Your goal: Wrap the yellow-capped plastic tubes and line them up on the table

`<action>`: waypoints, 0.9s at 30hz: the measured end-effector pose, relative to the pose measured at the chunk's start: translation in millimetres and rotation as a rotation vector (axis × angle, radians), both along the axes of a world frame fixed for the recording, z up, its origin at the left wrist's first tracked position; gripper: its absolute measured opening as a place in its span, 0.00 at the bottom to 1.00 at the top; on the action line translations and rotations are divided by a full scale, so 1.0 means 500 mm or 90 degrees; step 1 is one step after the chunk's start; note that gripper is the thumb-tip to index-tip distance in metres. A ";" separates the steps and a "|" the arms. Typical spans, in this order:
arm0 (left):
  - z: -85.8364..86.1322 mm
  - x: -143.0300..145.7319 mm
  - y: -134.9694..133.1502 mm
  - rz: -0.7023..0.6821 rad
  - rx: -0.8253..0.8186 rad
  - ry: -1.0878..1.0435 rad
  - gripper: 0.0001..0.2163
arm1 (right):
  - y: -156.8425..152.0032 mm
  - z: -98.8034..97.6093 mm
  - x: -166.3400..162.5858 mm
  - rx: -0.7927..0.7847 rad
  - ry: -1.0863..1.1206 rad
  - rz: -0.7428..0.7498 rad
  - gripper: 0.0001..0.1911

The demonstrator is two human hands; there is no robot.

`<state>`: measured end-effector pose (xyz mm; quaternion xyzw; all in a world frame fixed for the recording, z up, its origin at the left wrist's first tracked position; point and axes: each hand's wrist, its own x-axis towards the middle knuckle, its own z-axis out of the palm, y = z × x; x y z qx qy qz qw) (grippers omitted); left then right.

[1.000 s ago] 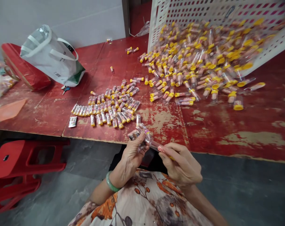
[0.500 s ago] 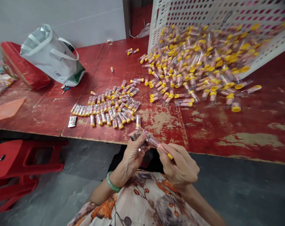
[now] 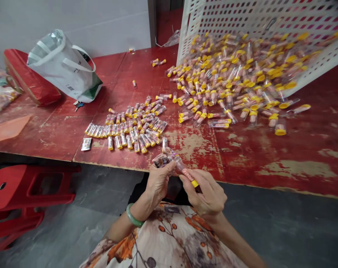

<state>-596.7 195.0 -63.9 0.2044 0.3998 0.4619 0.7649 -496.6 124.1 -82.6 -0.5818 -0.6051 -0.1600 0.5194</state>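
Observation:
Close to the table's front edge, my left hand (image 3: 158,184) pinches a small bunch of printed clear-plastic sleeves (image 3: 161,160). My right hand (image 3: 206,195) grips a clear tube with a yellow cap (image 3: 187,173) and pinkish contents near its capped end. The tube's far end meets a sleeve at my left fingers; how deep it sits inside cannot be made out. Just beyond my hands lies a group of tubes in printed sleeves (image 3: 123,127), partly in rows. To the right, a heap of tubes without sleeves (image 3: 230,80) spills onto the red table (image 3: 169,178).
A tilted white perforated crate (image 3: 185,35) holds the heap at the back right. A white tote bag (image 3: 71,80), a red bag (image 3: 32,80) and keys (image 3: 78,105) are at the left. A small silvery packet (image 3: 86,144) lies near the front edge. Red stools (image 3: 15,182) stand below.
My right hand has moved left and slightly up with the tube, closer to my left hand. The printed sleeves are now more spread out and show more clearly.

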 end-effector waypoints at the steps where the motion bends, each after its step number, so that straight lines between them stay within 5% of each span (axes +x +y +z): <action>1: 0.000 -0.001 0.002 -0.006 -0.004 0.000 0.16 | 0.003 0.000 0.000 0.003 0.031 0.010 0.19; 7: -0.006 -0.008 0.007 -0.119 -0.065 -0.046 0.16 | 0.004 -0.011 0.002 0.039 -0.170 -0.051 0.23; 13: -0.013 -0.010 0.004 -0.160 0.004 -0.047 0.13 | 0.008 -0.002 -0.010 -0.015 0.238 0.039 0.13; 21: -0.003 -0.016 0.017 -0.134 0.054 0.033 0.13 | 0.019 -0.040 -0.002 0.053 0.025 0.009 0.25; 27: 0.002 -0.028 0.031 -0.203 0.066 0.077 0.16 | 0.023 -0.032 -0.006 -0.010 0.253 0.093 0.13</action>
